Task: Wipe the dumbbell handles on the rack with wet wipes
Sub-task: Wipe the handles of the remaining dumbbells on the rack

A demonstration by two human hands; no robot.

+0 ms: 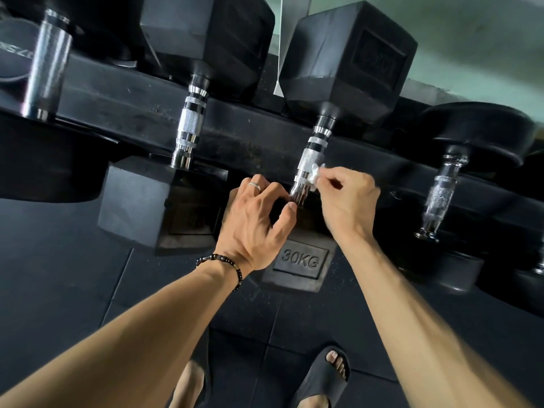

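Dumbbell handle (307, 166) of the 30 kg dumbbell (300, 262) lies across the rack (141, 119), and the wiping is under way on it: the right hand (347, 201) pinches a small white wipe (316, 172) against the handle's lower right side, while the left hand (259, 219) curls its fingers over the near weight head beside the handle's base, its grip apparently steadying it. Judging by this, the neighbouring handle (188, 128) to the left and the handle (441, 192) to the right may yet need wiping; whether either is already clean cannot be told.
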